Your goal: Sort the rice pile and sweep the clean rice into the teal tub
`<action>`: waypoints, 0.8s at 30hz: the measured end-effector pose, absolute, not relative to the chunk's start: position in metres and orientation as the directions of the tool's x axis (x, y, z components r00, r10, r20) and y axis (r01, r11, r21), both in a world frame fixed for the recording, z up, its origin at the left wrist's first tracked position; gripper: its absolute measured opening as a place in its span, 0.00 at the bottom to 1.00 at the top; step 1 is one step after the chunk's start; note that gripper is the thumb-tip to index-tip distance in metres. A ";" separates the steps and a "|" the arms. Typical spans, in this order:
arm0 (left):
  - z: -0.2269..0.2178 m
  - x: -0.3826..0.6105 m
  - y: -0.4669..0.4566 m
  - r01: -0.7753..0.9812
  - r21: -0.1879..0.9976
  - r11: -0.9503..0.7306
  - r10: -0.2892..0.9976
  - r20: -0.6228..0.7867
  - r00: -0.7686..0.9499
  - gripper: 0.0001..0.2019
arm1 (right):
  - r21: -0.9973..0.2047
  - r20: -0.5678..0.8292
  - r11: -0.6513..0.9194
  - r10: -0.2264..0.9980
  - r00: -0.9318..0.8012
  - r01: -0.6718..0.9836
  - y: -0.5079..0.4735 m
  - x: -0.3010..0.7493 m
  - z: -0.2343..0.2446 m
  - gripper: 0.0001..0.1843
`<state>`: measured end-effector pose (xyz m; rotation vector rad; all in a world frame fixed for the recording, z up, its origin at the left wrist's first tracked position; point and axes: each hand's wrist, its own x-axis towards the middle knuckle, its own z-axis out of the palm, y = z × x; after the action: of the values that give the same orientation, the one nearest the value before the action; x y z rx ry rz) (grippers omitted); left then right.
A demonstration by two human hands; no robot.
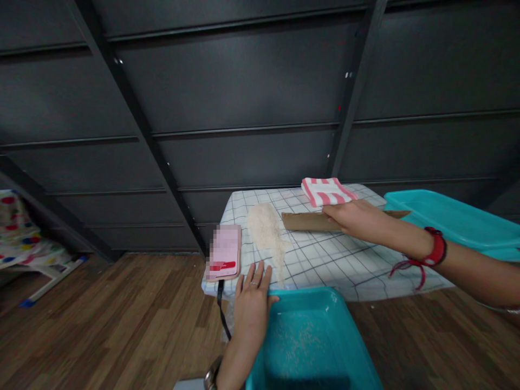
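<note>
Right hand (351, 213): fingers grasp cardboard strip (304, 221). Left hand (251, 306): fingers straight, slightly spread, thumb at blue tray (356, 337). Pale grains (264, 227) form loose heap, tail toward tray.

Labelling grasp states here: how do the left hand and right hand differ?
Pose: the left hand has its fingers extended; the right hand is closed on a cardboard strip.
Place: the left hand is at the near teal tray's corner; the right hand is over the checked cloth.
Wrist: the left hand's has a metallic-looking band; the right hand's has a red band.
Shared: neither wears a glove.
</note>
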<state>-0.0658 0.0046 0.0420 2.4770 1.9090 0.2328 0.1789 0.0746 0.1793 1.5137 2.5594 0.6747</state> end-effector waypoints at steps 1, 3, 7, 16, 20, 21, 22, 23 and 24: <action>0.042 -0.066 0.005 0.961 0.095 -0.258 0.962 0.112 0.248 0.27 | 0.411 0.134 0.420 0.850 -0.510 0.809 0.075 0.178 0.178 0.10; 0.042 -0.066 0.005 0.962 0.093 -0.259 0.963 0.109 0.248 0.26 | 0.387 0.112 0.452 0.842 -0.527 0.804 0.071 0.177 0.176 0.09; 0.043 -0.066 0.004 0.960 0.088 -0.265 0.960 0.116 0.255 0.26 | 0.341 0.062 0.507 0.828 -0.557 0.792 0.056 0.179 0.179 0.07; 0.043 -0.066 0.005 0.961 0.075 -0.265 0.958 0.129 0.255 0.25 | 0.381 0.078 0.404 0.882 -0.464 0.832 0.052 0.176 0.184 0.12; 0.039 -0.067 0.006 0.957 0.078 -0.279 0.952 0.156 0.264 0.25 | 0.319 0.020 0.458 0.872 -0.490 0.829 0.043 0.169 0.182 0.14; 0.039 -0.067 0.005 0.956 0.080 -0.283 0.950 0.162 0.268 0.25 | 0.308 0.012 0.475 0.864 -0.503 0.824 0.040 0.168 0.181 0.14; 0.039 -0.067 0.005 0.954 0.082 -0.288 0.948 0.165 0.272 0.25 | 0.299 0.002 0.488 0.859 -0.512 0.820 0.036 0.168 0.181 0.14; 0.039 -0.067 0.005 0.953 0.084 -0.290 0.948 0.165 0.273 0.25 | 0.290 -0.007 0.498 0.855 -0.519 0.817 0.034 0.168 0.182 0.13; 0.039 -0.067 0.005 0.953 0.084 -0.290 0.948 0.163 0.273 0.25 | 0.281 -0.010 0.506 0.851 -0.525 0.815 0.032 0.169 0.182 0.13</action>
<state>-0.0671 0.0052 0.0391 2.5308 1.8901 0.2886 0.1693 0.0324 0.1821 1.4461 2.5961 0.3653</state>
